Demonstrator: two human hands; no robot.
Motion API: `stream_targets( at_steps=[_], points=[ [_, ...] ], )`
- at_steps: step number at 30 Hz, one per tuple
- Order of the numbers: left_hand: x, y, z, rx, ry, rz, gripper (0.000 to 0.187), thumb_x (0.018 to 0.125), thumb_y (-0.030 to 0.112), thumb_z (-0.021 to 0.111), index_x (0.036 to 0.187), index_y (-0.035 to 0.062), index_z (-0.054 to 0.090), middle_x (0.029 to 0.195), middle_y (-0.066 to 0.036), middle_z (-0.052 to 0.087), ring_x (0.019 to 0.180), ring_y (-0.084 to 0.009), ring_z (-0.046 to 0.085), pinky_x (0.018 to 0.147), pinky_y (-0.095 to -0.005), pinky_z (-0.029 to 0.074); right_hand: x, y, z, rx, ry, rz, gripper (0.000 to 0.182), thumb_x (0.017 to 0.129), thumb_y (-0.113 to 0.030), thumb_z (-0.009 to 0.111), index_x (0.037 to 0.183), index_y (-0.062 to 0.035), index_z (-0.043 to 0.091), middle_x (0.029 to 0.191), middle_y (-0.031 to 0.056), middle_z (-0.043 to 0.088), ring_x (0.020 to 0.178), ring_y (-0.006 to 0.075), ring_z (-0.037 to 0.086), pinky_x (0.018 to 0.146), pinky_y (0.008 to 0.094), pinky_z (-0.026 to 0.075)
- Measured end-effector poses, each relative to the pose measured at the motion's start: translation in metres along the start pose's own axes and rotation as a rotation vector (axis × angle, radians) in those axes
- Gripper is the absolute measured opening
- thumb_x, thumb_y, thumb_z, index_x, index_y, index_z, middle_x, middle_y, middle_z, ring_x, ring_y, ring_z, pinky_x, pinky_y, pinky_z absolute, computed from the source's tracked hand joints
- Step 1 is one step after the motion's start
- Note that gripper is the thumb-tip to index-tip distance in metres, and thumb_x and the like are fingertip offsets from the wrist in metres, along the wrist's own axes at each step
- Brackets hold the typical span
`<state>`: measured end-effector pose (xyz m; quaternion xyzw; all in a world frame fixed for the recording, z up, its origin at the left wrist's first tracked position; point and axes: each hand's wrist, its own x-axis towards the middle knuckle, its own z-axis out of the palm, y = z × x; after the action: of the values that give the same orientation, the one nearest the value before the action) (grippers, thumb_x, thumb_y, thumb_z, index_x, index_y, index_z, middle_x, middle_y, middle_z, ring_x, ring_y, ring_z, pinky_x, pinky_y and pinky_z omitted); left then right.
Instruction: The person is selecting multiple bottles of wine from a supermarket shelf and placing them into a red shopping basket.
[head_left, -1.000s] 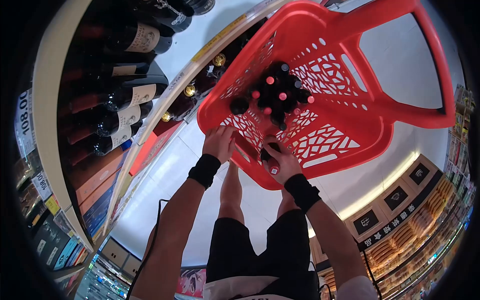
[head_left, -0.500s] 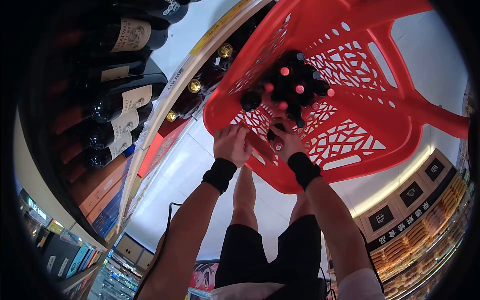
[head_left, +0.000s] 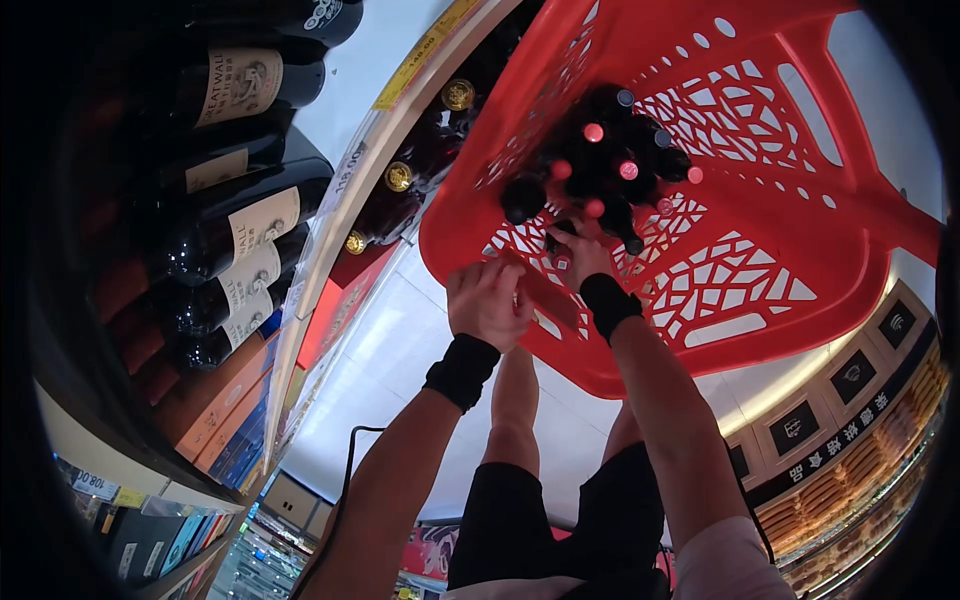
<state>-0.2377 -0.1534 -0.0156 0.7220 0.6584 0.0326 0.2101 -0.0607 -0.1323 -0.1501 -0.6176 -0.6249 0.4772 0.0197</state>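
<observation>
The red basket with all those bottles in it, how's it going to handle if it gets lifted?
The red basket probably lifts heavy, since a dozen-odd bottles crowd one end. That load may tip it. The bottles stand loose, so they might clink or topple.

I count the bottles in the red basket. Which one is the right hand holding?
The dark bottle at the near edge of the cluster: the right hand grips it, while the other bottles stand untouched in the red basket.

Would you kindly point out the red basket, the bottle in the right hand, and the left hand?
red basket (head_left: pixel 800 250): head view, on its latticed side wall.
bottle (head_left: pixel 558 246): head view, on the dark body above the fingers.
left hand (head_left: pixel 488 303): head view, on the back of the hand.
</observation>
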Motion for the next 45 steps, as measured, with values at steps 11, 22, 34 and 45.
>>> stream_targets(
  at_steps=[11, 22, 34, 45],
  points=[
    [0.002, -0.004, 0.003, 0.006, 0.038, 0.042, 0.028, 0.075, 0.024, 0.070, 0.101, 0.0150, 0.066, 0.102, -0.003, 0.070, 0.096, -0.0265, 0.063, 0.088, -0.0431, 0.042, 0.032, 0.036, 0.037, 0.218, 0.124, -0.071, 0.058, 0.073, -0.003, 0.079, 0.127, -0.0205, 0.069, 0.155, 0.0107, 0.041, 0.127, 0.0370, 0.055, 0.105, 0.0434, 0.051],
    [0.005, 0.003, -0.004, 0.015, 0.041, 0.033, 0.027, 0.076, 0.024, 0.070, 0.101, 0.0159, 0.065, 0.099, -0.003, 0.069, 0.094, -0.0252, 0.064, 0.085, -0.0417, 0.042, 0.047, 0.036, 0.042, 0.194, 0.117, -0.112, 0.058, 0.076, -0.008, 0.081, 0.131, -0.0213, 0.067, 0.156, 0.0217, 0.039, 0.135, 0.0446, 0.047, 0.111, 0.0436, 0.046],
    [-0.006, -0.002, -0.014, 0.050, -0.016, -0.007, 0.024, 0.077, 0.027, 0.070, 0.097, 0.0154, 0.064, 0.101, -0.004, 0.068, 0.099, -0.0266, 0.062, 0.089, -0.0441, 0.041, 0.007, 0.001, 0.008, 0.194, -0.068, 0.023, 0.081, 0.074, 0.008, 0.071, 0.148, -0.0152, 0.046, 0.156, 0.0222, 0.039, 0.139, 0.0373, 0.044, 0.112, 0.0411, 0.044],
    [-0.013, 0.017, -0.007, 0.081, -0.061, -0.058, 0.022, 0.079, 0.026, 0.068, 0.098, 0.0141, 0.067, 0.105, -0.005, 0.068, 0.103, -0.0243, 0.061, 0.096, -0.0421, 0.041, -0.048, -0.024, -0.054, -0.085, -0.145, 0.256, 0.043, 0.085, -0.018, 0.067, 0.127, -0.0084, 0.062, 0.110, 0.0227, 0.070, 0.107, 0.0410, 0.066, 0.093, 0.0484, 0.054]
  ],
)
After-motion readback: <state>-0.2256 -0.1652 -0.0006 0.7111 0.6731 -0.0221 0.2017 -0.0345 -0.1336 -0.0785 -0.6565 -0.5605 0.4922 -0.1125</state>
